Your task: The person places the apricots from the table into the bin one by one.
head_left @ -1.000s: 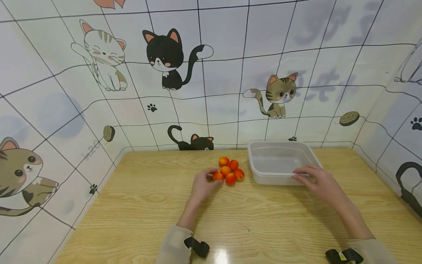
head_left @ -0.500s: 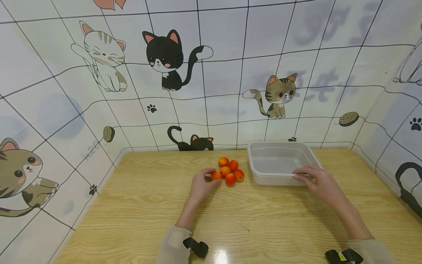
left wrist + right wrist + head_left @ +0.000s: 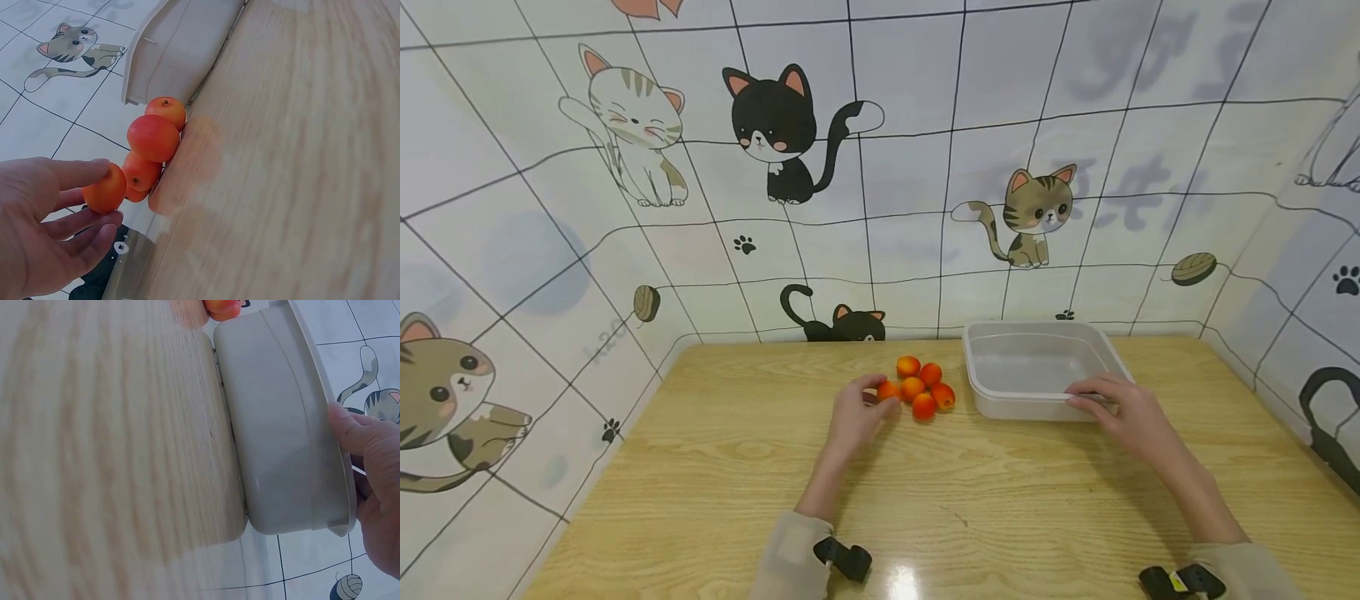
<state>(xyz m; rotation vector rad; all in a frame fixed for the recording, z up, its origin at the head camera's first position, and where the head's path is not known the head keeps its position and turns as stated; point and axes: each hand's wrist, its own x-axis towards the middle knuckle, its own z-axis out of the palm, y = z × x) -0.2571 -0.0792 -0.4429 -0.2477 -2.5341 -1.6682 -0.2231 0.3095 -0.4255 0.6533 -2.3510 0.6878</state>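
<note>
My left hand (image 3: 853, 419) pinches a small orange-red fruit (image 3: 105, 188) between thumb and fingertips, at the left side of a loose cluster. Several more round fruits (image 3: 924, 407) of the same kind lie close together on the table to the right of it. The far ones are partly hidden behind nearer ones in the left wrist view. A white plastic container (image 3: 1000, 406), rectangular and without a lid, stands upright right of the cluster. My right hand (image 3: 1117, 408) grips its rim near the front right corner, with the fingers partly hidden in the right wrist view.
A pale wood table (image 3: 970, 500) bears everything. Behind it and at both sides rise white grid-patterned walls (image 3: 910, 183) with cartoon cats. The container stands near the table's back edge. On the far right wall is a black hook-like shape (image 3: 1330, 417).
My left hand has drawn the pinched fruit slightly left and away from me, along the edge of the cluster. My right hand and the container have stayed in place.
</note>
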